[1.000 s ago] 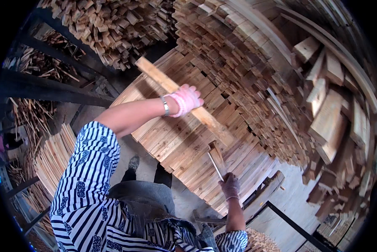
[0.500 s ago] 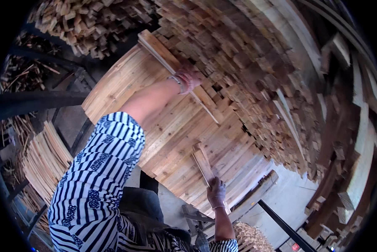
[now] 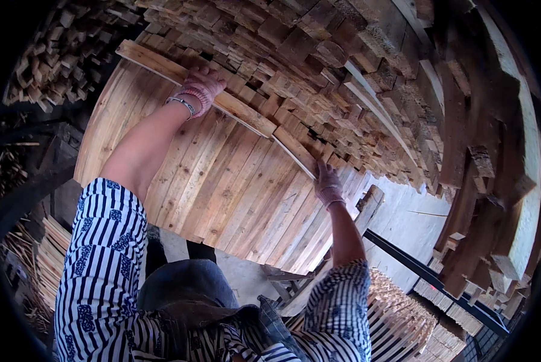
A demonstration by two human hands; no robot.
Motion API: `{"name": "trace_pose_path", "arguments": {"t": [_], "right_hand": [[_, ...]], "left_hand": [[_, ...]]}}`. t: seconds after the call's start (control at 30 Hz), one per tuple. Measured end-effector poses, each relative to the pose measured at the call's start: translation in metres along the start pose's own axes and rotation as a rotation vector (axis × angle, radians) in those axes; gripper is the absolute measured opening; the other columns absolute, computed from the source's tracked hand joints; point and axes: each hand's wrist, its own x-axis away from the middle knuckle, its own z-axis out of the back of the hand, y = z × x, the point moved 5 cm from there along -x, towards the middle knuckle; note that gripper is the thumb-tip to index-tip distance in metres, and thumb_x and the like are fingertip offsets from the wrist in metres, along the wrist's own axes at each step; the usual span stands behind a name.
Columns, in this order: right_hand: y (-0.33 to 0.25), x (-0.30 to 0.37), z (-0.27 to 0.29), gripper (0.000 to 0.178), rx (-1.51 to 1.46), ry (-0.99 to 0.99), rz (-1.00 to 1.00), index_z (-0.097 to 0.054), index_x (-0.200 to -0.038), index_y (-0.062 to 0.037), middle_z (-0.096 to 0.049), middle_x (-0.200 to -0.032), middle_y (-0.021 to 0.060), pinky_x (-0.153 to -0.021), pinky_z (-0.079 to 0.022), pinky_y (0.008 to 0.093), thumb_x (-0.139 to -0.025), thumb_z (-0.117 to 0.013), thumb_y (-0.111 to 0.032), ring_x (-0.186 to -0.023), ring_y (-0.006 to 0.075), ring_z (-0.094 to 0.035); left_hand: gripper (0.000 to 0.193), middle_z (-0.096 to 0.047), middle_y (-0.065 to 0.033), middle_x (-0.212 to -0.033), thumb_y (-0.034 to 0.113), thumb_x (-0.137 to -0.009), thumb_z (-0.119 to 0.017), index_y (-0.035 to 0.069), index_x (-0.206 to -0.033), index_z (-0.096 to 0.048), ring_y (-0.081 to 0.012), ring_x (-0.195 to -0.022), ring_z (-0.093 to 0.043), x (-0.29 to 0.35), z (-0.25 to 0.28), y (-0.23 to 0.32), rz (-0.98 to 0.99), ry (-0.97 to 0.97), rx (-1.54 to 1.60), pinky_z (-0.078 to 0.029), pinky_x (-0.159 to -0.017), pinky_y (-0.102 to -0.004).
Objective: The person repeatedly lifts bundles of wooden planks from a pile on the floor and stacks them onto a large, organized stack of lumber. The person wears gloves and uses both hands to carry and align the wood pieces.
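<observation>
My left hand [image 3: 201, 89], in a pinkish knit glove, is closed over a long wooden strip [image 3: 243, 113] along the far edge of the board surface. My right hand [image 3: 328, 186], also gloved, grips the near right end of a shorter wooden strip [image 3: 293, 146]. The two strips lie nearly in line, their ends meeting or almost meeting between my hands. Beneath them spreads a layer of narrow planks [image 3: 216, 175] laid side by side. The fingertips of my right hand are partly hidden behind the wood.
Stacked lumber [image 3: 318, 78] rises just beyond the strips. Long timbers [image 3: 515, 199] jut out at the right. A dark metal bar [image 3: 403, 259] runs at the lower right beside a bundle of thin slats [image 3: 403, 301]. More wood ends [image 3: 56, 60] are piled at the far left.
My right hand has carried the shorter strip from the middle of the planks to the far edge, in line with the long one. My left hand stays on the long strip; the view has shifted.
</observation>
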Motion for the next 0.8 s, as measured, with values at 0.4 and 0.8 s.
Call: {"name": "trace_pose_path", "arguments": {"t": [0.4,0.8], "right_hand": [[-0.007,-0.027,0.017,0.036,-0.037,-0.054,-0.112,-0.050,-0.128,-0.0171,-0.058,-0.116,0.0204,-0.089,-0.048,0.0487,-0.094,-0.038,-0.018,-0.109,0.0399,-0.056],[0.006,-0.030,0.005,0.040,0.152,-0.051,-0.060,-0.044,-0.130,-0.0175,-0.058,-0.116,0.0183,-0.085,-0.049,0.0497,-0.090,-0.040,-0.009,-0.103,0.0397,-0.059]], "left_hand": [[0.037,-0.048,-0.0085,-0.136,0.010,-0.090,-0.045,0.017,-0.126,-0.052,-0.0280,-0.131,-0.041,0.032,0.028,0.012,-0.194,0.207,-0.152,-0.035,-0.106,-0.0449],[0.034,-0.048,-0.0038,-0.138,0.018,-0.094,-0.041,0.019,-0.126,-0.053,-0.0239,-0.133,-0.038,-0.003,-0.003,-0.014,-0.003,0.184,-0.075,-0.030,-0.108,-0.0418]]}}
